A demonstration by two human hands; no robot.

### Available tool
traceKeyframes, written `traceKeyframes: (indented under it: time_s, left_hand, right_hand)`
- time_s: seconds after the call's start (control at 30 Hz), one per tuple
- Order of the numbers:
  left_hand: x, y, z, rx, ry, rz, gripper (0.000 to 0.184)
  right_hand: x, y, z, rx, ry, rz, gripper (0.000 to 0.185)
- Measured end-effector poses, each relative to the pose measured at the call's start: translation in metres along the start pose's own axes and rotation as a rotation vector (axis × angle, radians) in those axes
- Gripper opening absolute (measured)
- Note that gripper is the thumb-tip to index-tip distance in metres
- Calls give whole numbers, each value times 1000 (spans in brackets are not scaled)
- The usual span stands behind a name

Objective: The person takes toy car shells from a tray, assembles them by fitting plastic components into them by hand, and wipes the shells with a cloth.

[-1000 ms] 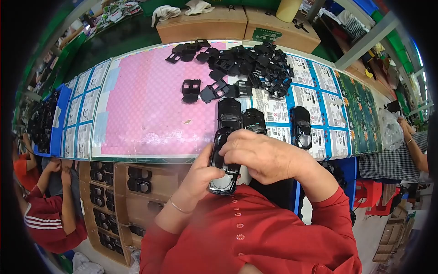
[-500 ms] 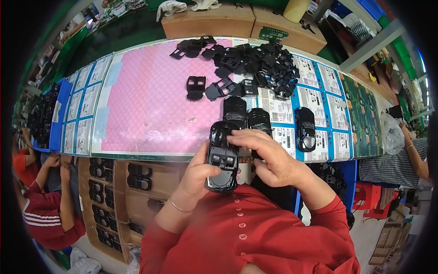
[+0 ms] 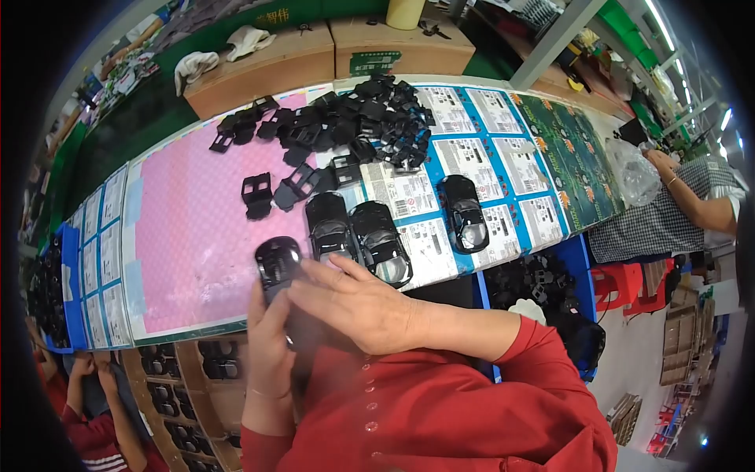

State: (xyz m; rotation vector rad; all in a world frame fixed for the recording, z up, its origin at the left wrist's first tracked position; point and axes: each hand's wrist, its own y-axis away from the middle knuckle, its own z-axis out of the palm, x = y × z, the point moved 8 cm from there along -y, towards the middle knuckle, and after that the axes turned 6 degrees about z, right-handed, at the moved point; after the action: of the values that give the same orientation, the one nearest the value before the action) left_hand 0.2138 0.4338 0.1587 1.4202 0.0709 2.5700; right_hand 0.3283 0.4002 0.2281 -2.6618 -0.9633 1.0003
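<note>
Just past the front edge of the table, my left hand (image 3: 270, 350) is wrapped round a black toy car body (image 3: 277, 256), which is tilted with its far end up. My right hand (image 3: 366, 311) lies across that car from the right, its fingers pressed over the near part and hiding much of it. Two glossy black toy car bodies, one (image 3: 328, 224) and another (image 3: 380, 240), stand side by side on the table beyond my right hand. A further black car body (image 3: 464, 212) sits apart to the right.
Loose black plastic parts (image 3: 346, 118) are heaped at the back of the table. Pink padded sheeting (image 3: 189, 212) covers its left part. Blue bins (image 3: 578, 263) of black parts stand at both sides, and cartons (image 3: 409, 53) at the back. Co-workers sit left and right; one hand (image 3: 661, 163) holds clear plastic.
My view has turned, so the table appears shifted left. The held car has tipped over from showing its hollow inside, and my right hand has closed further across it.
</note>
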Motion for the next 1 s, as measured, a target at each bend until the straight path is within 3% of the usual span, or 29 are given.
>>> traceKeyframes:
  time_s: [0.03, 0.13, 0.23, 0.37, 0.4, 0.5, 0.57, 0.63, 0.67, 0.7, 0.77, 0.8, 0.83, 0.9, 0.97, 1.0]
  left_hand:
    - [6, -5, -8, 35, -43, 30, 33]
    - [34, -30, -56, 125, -276, 146, 29]
    - [71, -54, -118, 293, -466, 193, 26]
    - [127, -87, -212, 444, -698, 437, 50]
    - [138, -92, -234, 469, -707, 341, 61]
    - [173, -101, -294, 627, -890, 301, 58]
    - [189, -108, -314, 623, -953, 329, 57]
    - [202, -110, -324, 678, -1274, 280, 50]
    - [205, -113, -324, 657, -1464, 318, 45]
    - [206, -112, -322, 661, -1464, 321, 45]
    - [200, -113, -290, 594, -1818, 278, 44]
    - [199, -107, -259, 666, -1949, 203, 45]
    - [190, -105, -238, 670, -1945, 203, 45]
    - [184, -93, -161, 761, -2481, 744, 42]
    - [164, -87, -107, 541, -2305, 1091, 39]
    - [147, -86, -85, 315, -2075, 1138, 37]
  right_hand:
    - [4, 2, -3, -1, 2, 1, 55]
    - [33, 18, -40, 267, 6, 61, 51]
    - [71, 54, -78, 388, 317, 234, 37]
    - [110, 103, -115, 488, 416, 526, 37]
    - [114, 111, -118, 493, 432, 555, 37]
    - [119, 119, -122, 506, 414, 606, 39]
    - [114, 111, -121, 507, 436, 597, 39]
    - [110, 99, -114, 479, 399, 556, 39]
    - [108, 93, -111, 478, 397, 526, 37]
    - [107, 87, -109, 479, 395, 522, 37]
    - [103, 72, -105, 471, 340, 451, 36]
    - [103, 64, -104, 473, 342, 421, 35]
    - [104, 57, -104, 471, 344, 417, 35]
    - [99, 36, -99, 416, 357, 322, 34]
    - [100, 14, -95, 428, 353, 287, 29]
    - [109, 2, -88, 371, 280, 288, 27]
